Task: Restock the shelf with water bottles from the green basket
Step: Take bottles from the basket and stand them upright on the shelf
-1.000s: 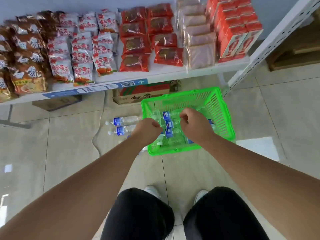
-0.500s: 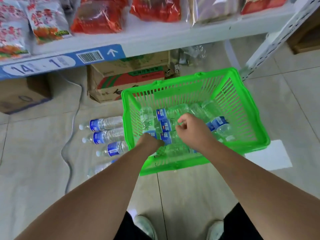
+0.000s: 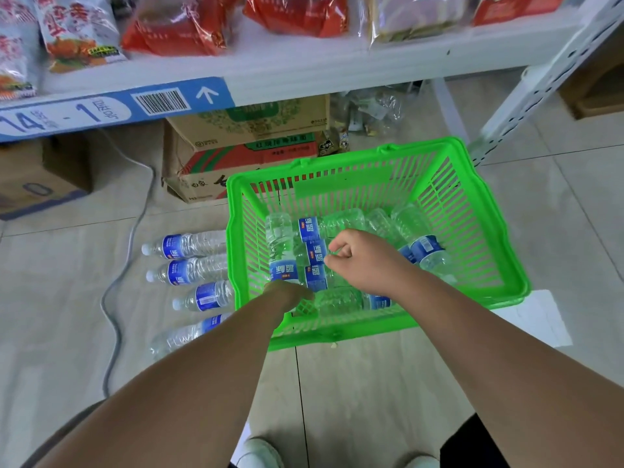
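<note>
1. Both arms reach forward and down into the green basket (image 3: 452, 211). The left hand (image 3: 287, 295) is at its near-left corner with the fingers hidden among the bottles, so I cannot tell its grip.
2. The right hand (image 3: 358, 261) is over the middle of the pile, fingers curled. I cannot tell whether they clasp a bottle. The hands are near each other, not touching.
3. The basket sits on the floor (image 3: 388, 383), near side of the shelf (image 3: 304, 72). It holds water bottles (image 3: 314, 229) lying on their sides, with mixed axes.
4. Four floor bottles (image 3: 189, 244) lie just left of the basket, caps pointing left, long axes left-right.
5. Snack packets (image 3: 169, 25) sit on the shelf, with a cardboard box (image 3: 243, 157) beneath.
</note>
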